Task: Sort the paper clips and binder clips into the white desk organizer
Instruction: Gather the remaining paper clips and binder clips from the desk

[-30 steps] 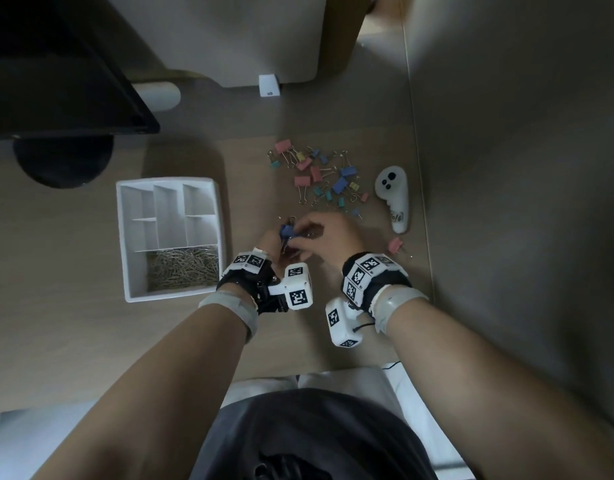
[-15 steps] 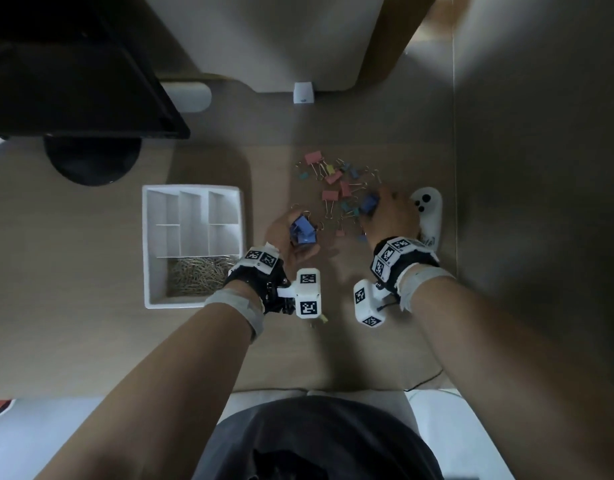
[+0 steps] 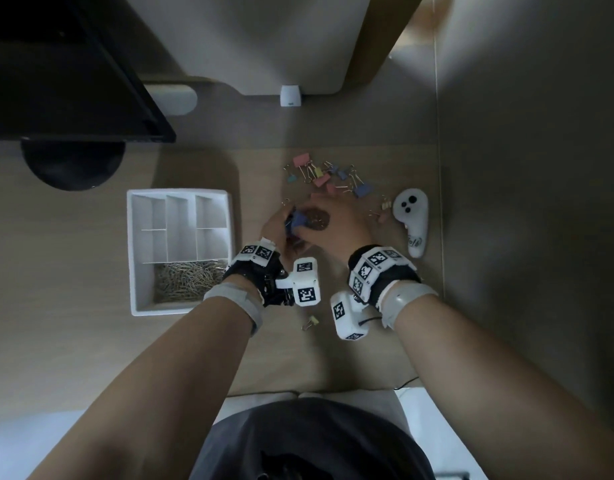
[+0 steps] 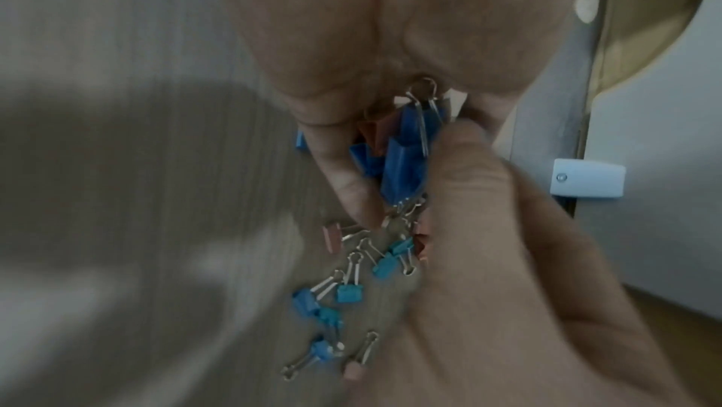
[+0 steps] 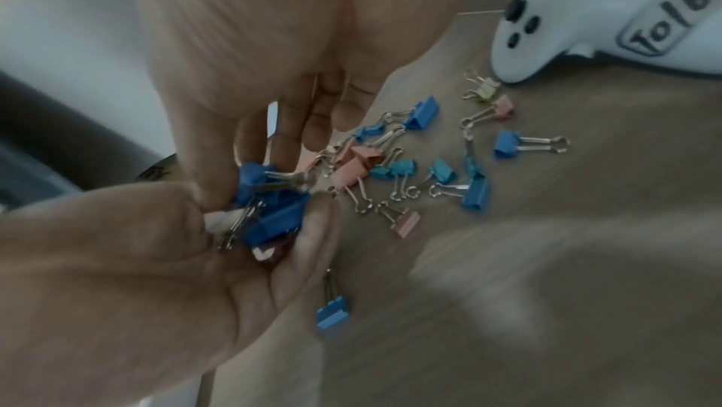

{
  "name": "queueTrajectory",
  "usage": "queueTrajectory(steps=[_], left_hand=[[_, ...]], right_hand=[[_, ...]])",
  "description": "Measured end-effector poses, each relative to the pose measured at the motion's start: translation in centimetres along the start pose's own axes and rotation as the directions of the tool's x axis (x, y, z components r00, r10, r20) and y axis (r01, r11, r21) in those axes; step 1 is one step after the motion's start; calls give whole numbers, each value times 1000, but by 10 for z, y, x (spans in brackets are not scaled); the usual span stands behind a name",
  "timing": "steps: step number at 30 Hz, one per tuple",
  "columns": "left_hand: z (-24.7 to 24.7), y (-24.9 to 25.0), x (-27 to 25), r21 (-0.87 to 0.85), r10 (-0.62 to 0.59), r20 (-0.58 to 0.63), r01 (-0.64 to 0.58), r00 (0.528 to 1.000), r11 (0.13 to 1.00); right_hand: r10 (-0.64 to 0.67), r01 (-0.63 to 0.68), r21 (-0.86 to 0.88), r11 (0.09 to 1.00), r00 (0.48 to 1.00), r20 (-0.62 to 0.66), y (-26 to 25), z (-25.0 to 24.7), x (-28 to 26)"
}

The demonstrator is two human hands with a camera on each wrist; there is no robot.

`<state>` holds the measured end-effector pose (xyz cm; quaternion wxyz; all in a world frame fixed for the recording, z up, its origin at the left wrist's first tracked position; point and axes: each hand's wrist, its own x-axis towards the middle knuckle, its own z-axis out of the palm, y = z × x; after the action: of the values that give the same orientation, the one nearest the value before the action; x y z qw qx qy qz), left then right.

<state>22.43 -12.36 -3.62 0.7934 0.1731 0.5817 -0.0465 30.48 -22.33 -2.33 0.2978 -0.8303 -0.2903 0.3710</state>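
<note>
Head view shows my left hand [image 3: 276, 228] cupping blue binder clips [image 3: 298, 220] right of the organizer [image 3: 136, 251]; my right hand [image 3: 336, 223] pinches another in, so I keep the cup level.

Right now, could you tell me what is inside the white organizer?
The organizer holds a pile of paper clips in its long near compartment. The smaller compartments behind it look empty, with no binder clips in them, though their walls hide parts of the floors.
</note>
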Motion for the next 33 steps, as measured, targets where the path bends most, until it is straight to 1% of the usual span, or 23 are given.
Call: queueTrajectory(steps=[1,2,3,4,5,7,8,9,10,12,14,15,18,20,22,23,25,26,27,28,30,33], left_hand=[[0,2,1,-30,-9,32,10,999,999],[-1,5,0,-42,-11,40,12,999,999],[0,7,-2,-47,-12,29,13,999,999],[0,8,-4,-15,-7,9,7,1000,1000],[0,8,-5,38,9,-12,-8,1000,999],[-1,9,-7,143,39,-31,-34,999,989],[-1,10,-9,171,48,-39,-41,998,984],[0,12,-9,197,49,-52,-38,997,980],[-1,13,-7,220,44,-56,-31,997,975],[-7,16,-1,237,30,-89,-8,996,971],[-12,18,2,226,41,-137,-9,990,974],[-16,19,4,234,51,-136,-17,989,972],[-17,19,6,273,102,-77,-77,992,959],[-18,20,10,223,97,-130,-67,987,973],[-17,19,13,177,99,-166,-69,981,982],[-17,18,13,147,99,-164,-75,982,986],[-13,15,13,101,84,-137,-71,987,992],[-11,13,13,94,71,-115,-61,991,994],[-7,12,11,86,62,-90,-54,994,995],[-4,12,8,84,62,-55,-57,997,995],[-4,13,6,73,61,25,-63,998,995],[-12,18,-3,16,-9,105,8,994,1000]], right_hand=[[-13,15,-50,999,999,30,-4,1,-2],[-5,8,-75,997,999,42,-5,0,-2],[-5,7,-67,998,999,36,-7,-1,-4],[-2,2,-34,999,1000,10,-6,-1,-4],[1,0,17,1000,999,-42,-6,-2,-4],[60,-42,90,995,974,-217,1,-9,1],[105,-85,81,993,951,-290,7,-15,6],[138,-139,20,990,932,-335,14,-21,11],[154,-196,-85,977,921,-357,23,-26,16],[200,-299,-272,915,920,-337,39,-30,27],[265,-355,-304,884,916,-301,49,-29,35],[288,-374,-294,880,911,-295,49,-28,37],[326,-407,-218,887,886,-330,50,-24,39],[358,-407,-80,910,869,-343,50,-23,37],[391,-380,101,919,858,-332,43,-22,32],[385,-344,177,922,868,-315,36,-22,28],[324,-231,336,913,912,-252,19,-19,22],[280,-184,384,905,937,-211,8,-17,18],[235,-156,389,908,958,-164,-2,-13,15],[189,-140,350,926,976,-109,-8,-9,15],[108,-105,203,974,994,-3,-18,0,15],[52,-51,-11,999,996,68,-29,1,10]])
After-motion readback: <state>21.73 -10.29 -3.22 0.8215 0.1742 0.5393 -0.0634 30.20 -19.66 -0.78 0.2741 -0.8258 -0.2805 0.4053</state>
